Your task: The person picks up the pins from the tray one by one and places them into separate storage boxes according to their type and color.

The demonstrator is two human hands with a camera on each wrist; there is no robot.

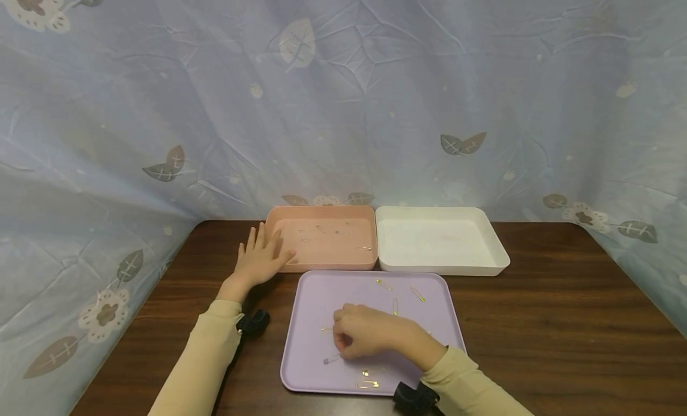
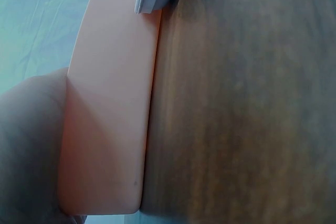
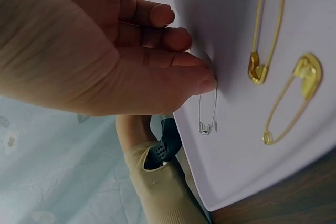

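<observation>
A silver safety pin (image 3: pixel 205 128) lies close over the lilac tray (image 1: pixel 307 320), one end between the thumb and fingertip of my right hand (image 1: pixel 370 331). My right fingers are curled, and they hide the pin's near end. Around this hand lie several gold safety pins, among them one (image 1: pixel 417 294) toward the tray's back right and another (image 3: pixel 307 74) near its front edge. My left hand (image 1: pixel 257 262) rests at the left rim of the pink tray (image 1: pixel 327 265), fingers spread and holding nothing.
Several silver safety pins (image 1: pixel 364 248) are scattered inside the pink tray. A white tray (image 1: pixel 442 269) stands right beside it, behind the lilac one. All three sit on a dark wooden table (image 1: pixel 563 320), with a patterned curtain (image 1: pixel 365 118) hanging behind.
</observation>
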